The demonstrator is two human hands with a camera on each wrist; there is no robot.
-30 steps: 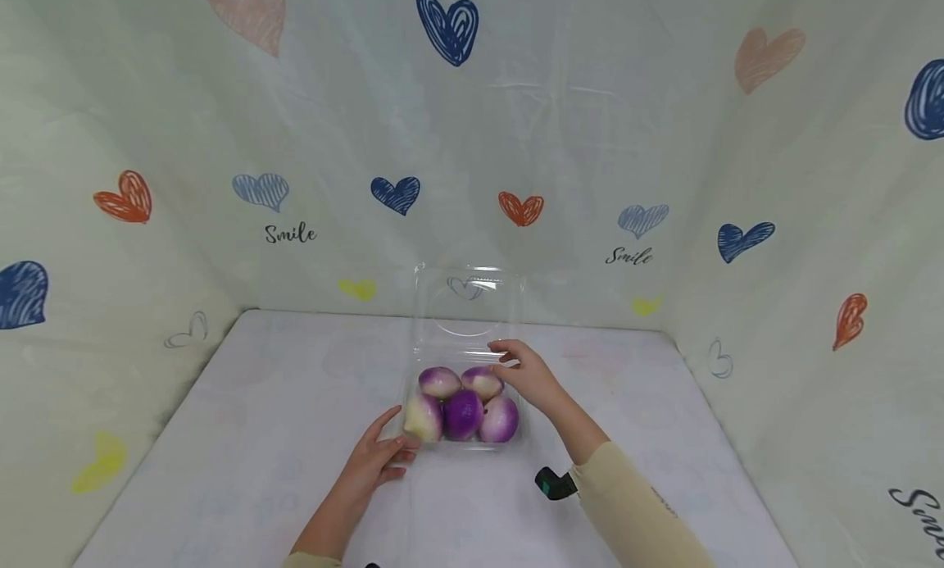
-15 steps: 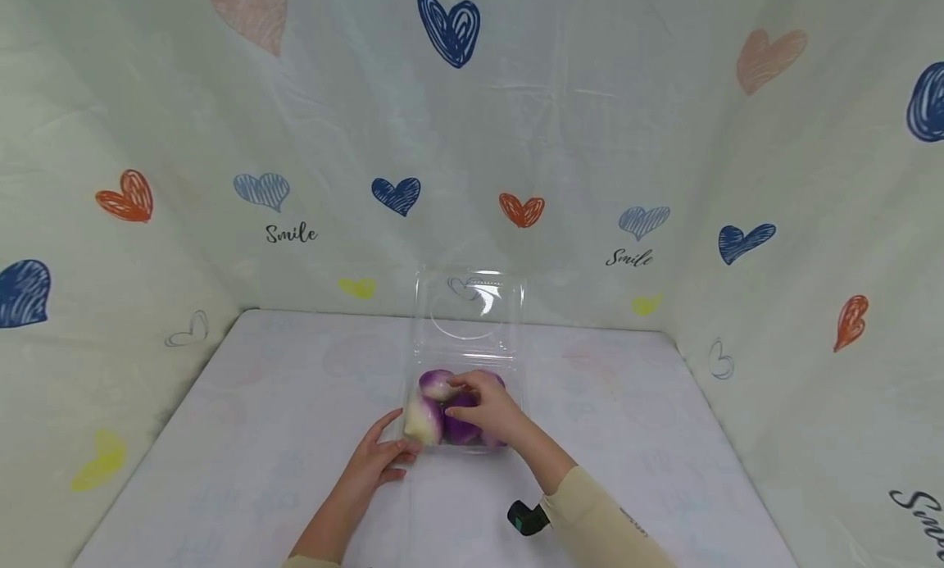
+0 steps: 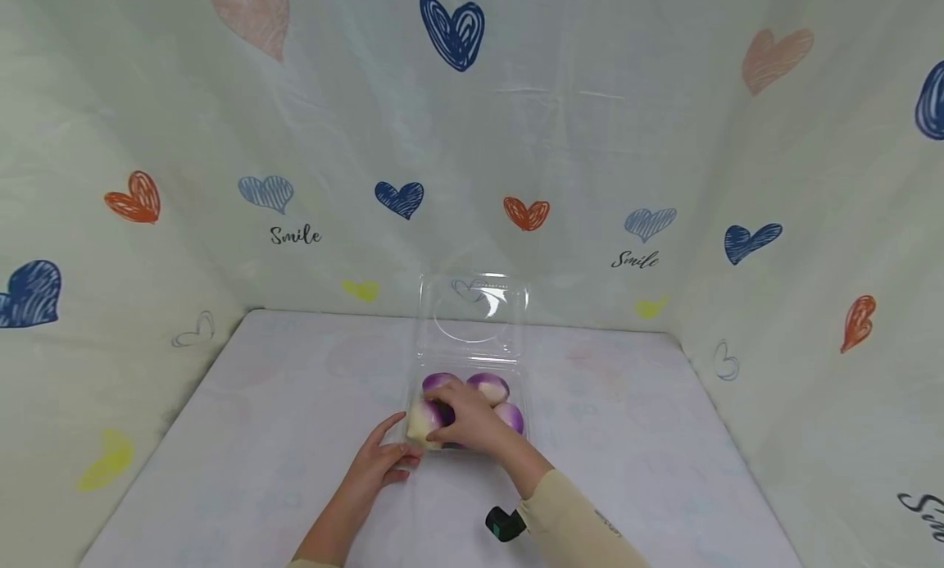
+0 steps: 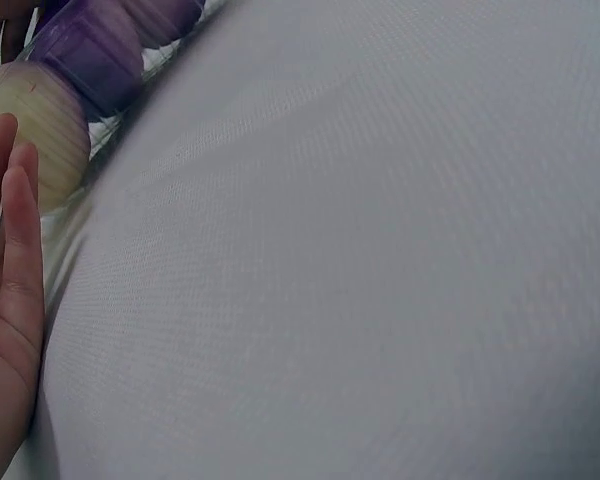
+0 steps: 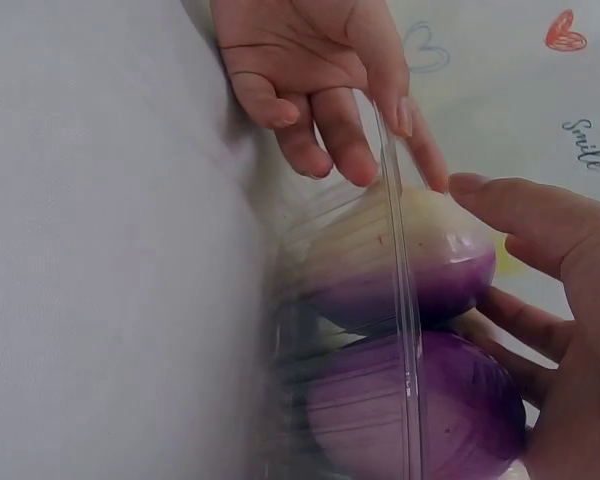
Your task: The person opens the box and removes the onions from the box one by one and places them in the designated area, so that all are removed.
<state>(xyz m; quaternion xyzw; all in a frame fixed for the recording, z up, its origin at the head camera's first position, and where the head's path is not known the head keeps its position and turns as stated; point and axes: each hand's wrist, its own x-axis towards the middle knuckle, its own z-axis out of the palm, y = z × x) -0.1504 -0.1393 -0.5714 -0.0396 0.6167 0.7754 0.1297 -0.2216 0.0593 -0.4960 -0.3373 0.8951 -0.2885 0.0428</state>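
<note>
Right fingers (image 5: 528,326) (curved) around vegetable (image 5: 448,262)

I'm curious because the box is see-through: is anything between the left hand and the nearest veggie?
Yes: the clear box wall stands between the left hand and the front-left veggie. The open lid isn't in the way.

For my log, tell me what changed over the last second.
The right grip moved left and toward the front, from the back right purple-and-white oval vegetable to the front left paler one in the clear, rectangular plastic box; whether it has taken hold is unclear. The left grip stayed at the box's front left corner, and the lid stayed raised.
</note>
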